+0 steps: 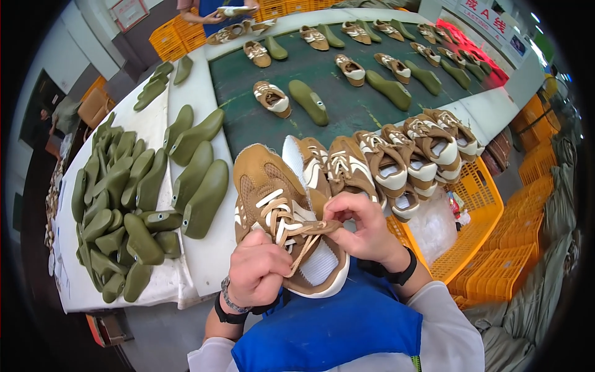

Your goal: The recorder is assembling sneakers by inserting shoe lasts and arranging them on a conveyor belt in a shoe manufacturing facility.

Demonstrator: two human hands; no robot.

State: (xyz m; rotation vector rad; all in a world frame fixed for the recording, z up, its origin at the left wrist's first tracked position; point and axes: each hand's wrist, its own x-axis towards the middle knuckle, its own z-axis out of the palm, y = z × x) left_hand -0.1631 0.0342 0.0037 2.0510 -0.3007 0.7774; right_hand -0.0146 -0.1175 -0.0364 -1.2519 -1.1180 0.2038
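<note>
A brown sneaker [271, 186] with white trim is held in front of my blue apron, its toe pointing away and its opening toward me. My left hand [259, 268] is closed at the left side of the opening, pinching a thin tan shoelace [304, 253]. My right hand [367, 227] pinches the end of the brown tongue [315, 229] at the right of the opening, with the lace running close to those fingers. Inside the shoe a pale insole [320, 263] shows. Several finished-looking brown sneakers [387, 162] stand in a row just beyond my right hand.
Many green shoe lasts [111, 180] are heaped on the white table [204, 266] at left. A dark green conveyor belt [248, 127] carries sneakers and lasts. A yellow crate [489, 214] with clear plastic sits at right. Across the belt, another person's hand [193, 17] is near a shoe.
</note>
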